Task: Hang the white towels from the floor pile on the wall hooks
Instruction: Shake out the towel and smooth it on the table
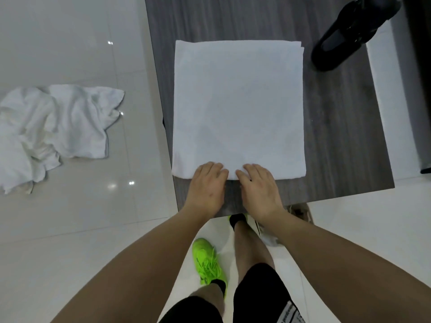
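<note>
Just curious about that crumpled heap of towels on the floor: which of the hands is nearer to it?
The left hand. It rests on the folded towel's near edge, on the towel pile's side; the right hand lies just beyond it.

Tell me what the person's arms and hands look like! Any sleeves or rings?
Both arms are bare all the way up, with no sleeves in view. The left hand and right hand wear no gloves, and no rings, watch or bracelets show. The fingers are uncovered too. Lower down, the person wears black shorts and a bright green shoe.
</note>
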Available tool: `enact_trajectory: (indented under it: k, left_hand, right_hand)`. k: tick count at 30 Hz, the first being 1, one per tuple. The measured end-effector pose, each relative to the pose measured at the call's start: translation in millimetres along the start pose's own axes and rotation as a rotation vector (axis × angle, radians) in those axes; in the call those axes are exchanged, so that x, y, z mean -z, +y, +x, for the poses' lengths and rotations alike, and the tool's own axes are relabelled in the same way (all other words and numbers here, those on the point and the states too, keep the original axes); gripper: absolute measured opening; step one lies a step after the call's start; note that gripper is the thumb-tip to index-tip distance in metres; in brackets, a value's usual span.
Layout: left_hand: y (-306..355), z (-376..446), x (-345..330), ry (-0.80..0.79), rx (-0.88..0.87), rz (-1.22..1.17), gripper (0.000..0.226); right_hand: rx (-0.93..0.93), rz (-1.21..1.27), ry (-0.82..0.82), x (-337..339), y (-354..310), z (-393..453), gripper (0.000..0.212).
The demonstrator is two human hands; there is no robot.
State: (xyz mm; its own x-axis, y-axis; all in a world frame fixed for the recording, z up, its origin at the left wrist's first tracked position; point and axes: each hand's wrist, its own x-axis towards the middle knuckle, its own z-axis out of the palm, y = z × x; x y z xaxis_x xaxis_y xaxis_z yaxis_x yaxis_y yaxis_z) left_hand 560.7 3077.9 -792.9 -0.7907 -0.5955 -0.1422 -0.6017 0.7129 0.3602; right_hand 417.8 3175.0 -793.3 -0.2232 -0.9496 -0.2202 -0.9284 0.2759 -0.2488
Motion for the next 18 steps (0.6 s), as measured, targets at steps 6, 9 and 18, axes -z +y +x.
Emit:
enact_trajectory:
  k: [6, 9, 18]
  left_hand:
    - [-4, 11, -12, 0.048, 0.007, 0.024, 0.012]
    - [-2, 13, -6, 0.051, 0.048, -0.035, 0.013]
    - [20, 11, 91, -0.212, 0.179, -0.184, 0.032]
  right_hand:
    - [0.039, 0.02, 0.094, -10, 8, 7, 0.016]
    - [0.015, 0.125, 0.101, -3, 3, 14, 0.018]
    - [-0.126, 0.147, -0.155, 92, -28, 19, 0.037]
